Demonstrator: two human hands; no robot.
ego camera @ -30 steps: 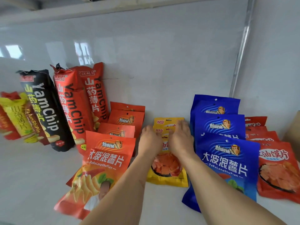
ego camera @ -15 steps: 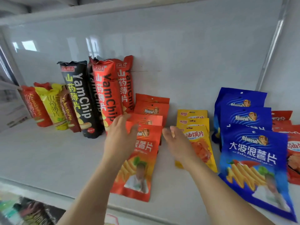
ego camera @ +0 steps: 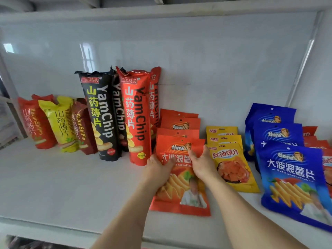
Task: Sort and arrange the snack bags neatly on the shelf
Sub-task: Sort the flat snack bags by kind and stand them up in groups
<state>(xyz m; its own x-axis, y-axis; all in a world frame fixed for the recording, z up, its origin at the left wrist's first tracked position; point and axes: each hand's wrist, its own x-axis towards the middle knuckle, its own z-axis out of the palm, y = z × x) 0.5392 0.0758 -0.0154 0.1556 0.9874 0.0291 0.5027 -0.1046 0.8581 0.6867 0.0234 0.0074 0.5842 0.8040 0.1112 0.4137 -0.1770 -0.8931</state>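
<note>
While both of my hands hold the front orange chip bag (ego camera: 181,177), most of the shelf (ego camera: 71,186) looks tidy. My left hand (ego camera: 158,169) curls its fingers round the bag's left edge and my right hand (ego camera: 203,166) pinches its right edge. Behind this bag, more orange bags (ego camera: 179,121) stand in a row. Left of it stand the tall YamChip bags (ego camera: 136,115). Right of it sit the yellow bags (ego camera: 231,159), then the blue bags (ego camera: 291,169). I think this orange row needs straightening. Far right of it, the red bags (ego camera: 316,141) are cut off and hard to see.
</note>
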